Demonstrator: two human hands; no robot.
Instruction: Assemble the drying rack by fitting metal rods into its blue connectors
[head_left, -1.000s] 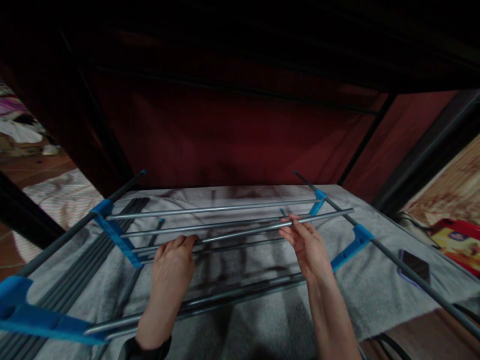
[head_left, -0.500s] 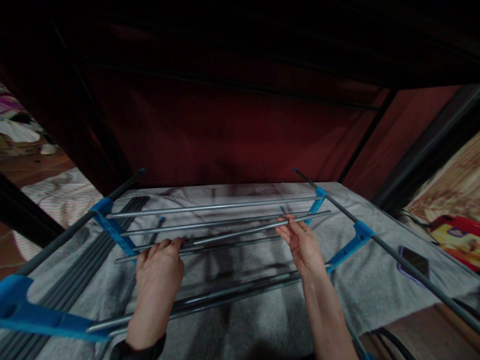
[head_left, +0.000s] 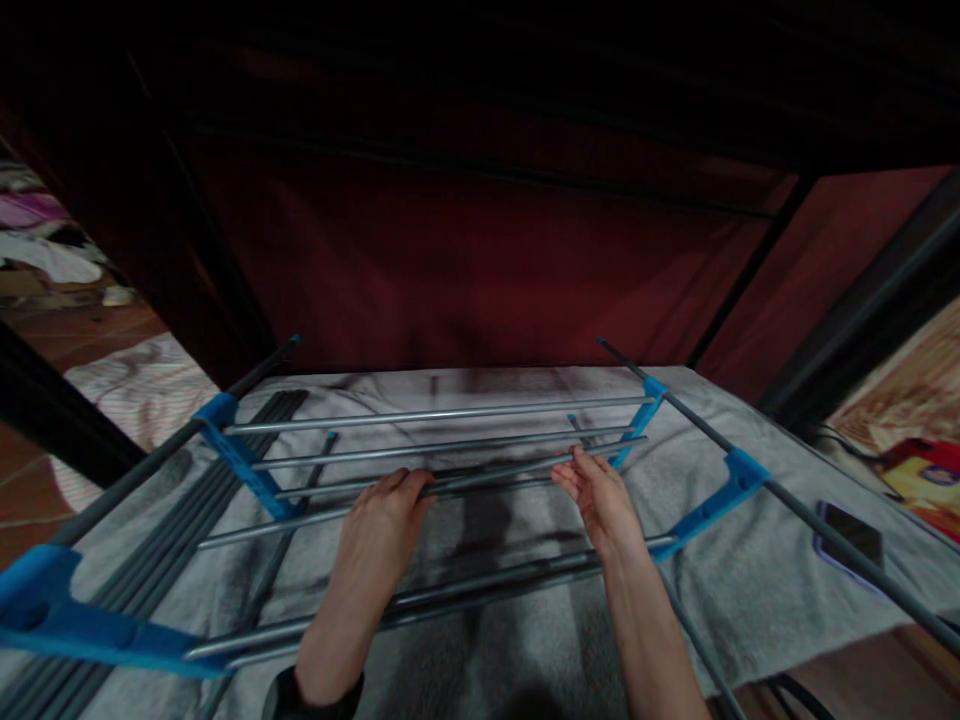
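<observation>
- While I watch from afar, the loose rod (head_left: 499, 475) lies crosswise through both hands, right end near a blue bracket (head_left: 640, 418).
- My left hand (head_left: 381, 528) grips it from above.
- My right hand (head_left: 601, 500) pinches it, nearer to an end.

The rods (head_left: 442, 414) look like smooth metal with a soft sheen, the brackets (head_left: 105, 632) smooth, nearly matt plastic. The blanket (head_left: 750, 590) is matt, fuzzy cloth; the phone (head_left: 851, 528) at right has a smooth, glossy screen.

No readable text; blue mark (head_left: 940, 475) on red-yellow package (head_left: 912, 488) blurred
</observation>
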